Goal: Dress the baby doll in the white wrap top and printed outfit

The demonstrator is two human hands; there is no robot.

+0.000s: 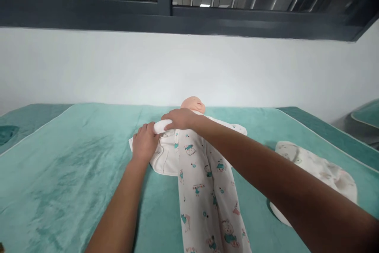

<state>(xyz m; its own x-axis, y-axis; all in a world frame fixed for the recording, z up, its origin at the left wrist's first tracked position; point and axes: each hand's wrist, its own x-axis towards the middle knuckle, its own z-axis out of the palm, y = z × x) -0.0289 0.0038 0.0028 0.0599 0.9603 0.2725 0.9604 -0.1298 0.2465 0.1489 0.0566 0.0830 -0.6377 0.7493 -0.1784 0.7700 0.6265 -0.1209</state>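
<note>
A baby doll, its head (193,104) at the far end, lies on a white romper with small teal and pink animal prints (198,174). The romper's legs stretch toward me, and its white inner side (166,160) shows at the left. My left hand (145,142) curls around the left sleeve near its end. My right hand (179,119) reaches across the doll's chest and grips a smooth white part of that sleeve (161,126) between thumb and fingers. Any doll arm inside is hidden. The other sleeve (239,129) lies out to the right.
A teal plush cover (74,190) spreads under everything. To the right, partly behind my right forearm, lies a folded white printed cloth (322,170). Behind stand a white wall (118,67) and a dark-framed barred window (89,12).
</note>
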